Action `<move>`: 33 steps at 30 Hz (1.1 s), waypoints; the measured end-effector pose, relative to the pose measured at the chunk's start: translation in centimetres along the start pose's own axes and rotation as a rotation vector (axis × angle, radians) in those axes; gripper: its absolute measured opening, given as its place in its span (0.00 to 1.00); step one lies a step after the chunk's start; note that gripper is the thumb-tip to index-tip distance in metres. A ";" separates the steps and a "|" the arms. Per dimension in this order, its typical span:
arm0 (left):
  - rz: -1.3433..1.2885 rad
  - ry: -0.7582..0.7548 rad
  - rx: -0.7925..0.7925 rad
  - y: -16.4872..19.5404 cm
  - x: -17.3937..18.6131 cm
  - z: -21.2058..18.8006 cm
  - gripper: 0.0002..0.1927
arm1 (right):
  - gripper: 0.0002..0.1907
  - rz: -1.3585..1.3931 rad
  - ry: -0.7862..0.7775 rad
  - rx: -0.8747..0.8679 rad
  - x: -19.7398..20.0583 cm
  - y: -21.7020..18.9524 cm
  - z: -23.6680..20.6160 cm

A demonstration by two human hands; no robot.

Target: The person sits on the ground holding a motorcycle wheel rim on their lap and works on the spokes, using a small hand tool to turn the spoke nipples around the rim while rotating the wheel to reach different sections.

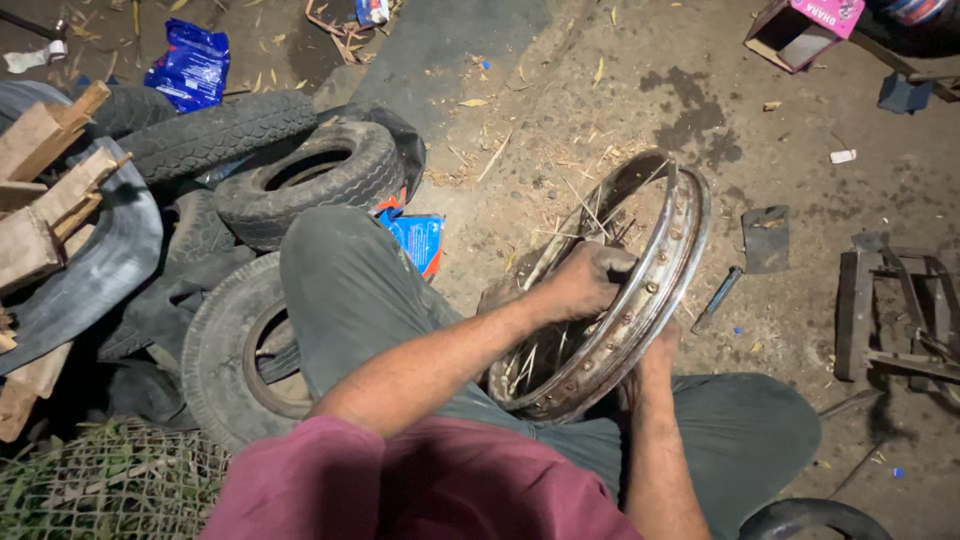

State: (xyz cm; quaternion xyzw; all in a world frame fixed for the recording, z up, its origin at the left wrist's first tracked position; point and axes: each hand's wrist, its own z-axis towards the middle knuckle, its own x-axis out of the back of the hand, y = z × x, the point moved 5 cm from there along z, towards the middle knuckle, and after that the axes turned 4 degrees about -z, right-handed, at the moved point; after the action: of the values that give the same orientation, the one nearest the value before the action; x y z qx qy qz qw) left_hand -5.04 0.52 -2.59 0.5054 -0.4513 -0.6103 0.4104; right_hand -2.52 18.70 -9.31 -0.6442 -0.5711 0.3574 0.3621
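left hand (590, 280) inside rusty wheel rim (680, 250), right hand (655, 355) seemingly gripping beneath

The wheel rim (610, 290) stands tilted between the person's knees, the left hand (585, 280) inside it, the right hand (655, 355) under its right edge. Left of the legs lie piled tyres (300, 175). Right of the rim, on the ground, lie a flat plate (766, 238) and a tool (717, 297).

The wheel rim (672, 262) is dull, rust-spotted metal; the tyres (310, 180) matt ribbed rubber; the ground (560, 110) rough, dusty concrete.
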 end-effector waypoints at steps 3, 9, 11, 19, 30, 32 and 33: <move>-0.034 0.017 -0.019 -0.5 -0.1 0.6 0.19 | 0.10 0.016 0.002 0.012 -0.2 -0.1 0.0; 0.150 -0.260 -0.075 -1.5 1.2 1.7 0.16 | 0.11 0.140 -0.073 -0.027 -0.7 -2.6 -1.7; 0.230 -0.295 -0.127 -1.6 1.6 1.4 0.15 | 0.12 0.133 -0.041 -0.052 -0.1 -2.8 -1.8; 0.233 -0.006 -0.067 -1.5 1.4 -0.2 0.18 | 0.11 0.192 -0.131 -0.004 1.2 0.7 0.6; 0.008 0.000 -0.057 -0.3 0.2 -0.2 0.14 | 0.10 0.186 -0.125 0.038 0.8 0.0 0.3; -0.014 0.015 -0.029 0.0 0.3 -0.2 0.16 | 0.11 0.178 -0.098 0.025 0.5 -0.4 -0.1; -0.046 0.021 -0.026 0.2 0.3 -0.2 0.16 | 0.11 0.170 -0.083 -0.001 0.5 -0.4 -0.3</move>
State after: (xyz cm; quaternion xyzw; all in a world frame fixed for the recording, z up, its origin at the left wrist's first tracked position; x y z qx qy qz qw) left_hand -4.91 0.13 -2.53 0.5165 -0.4274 -0.6200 0.4076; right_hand -2.44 19.18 -8.81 -0.6753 -0.5290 0.4129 0.3061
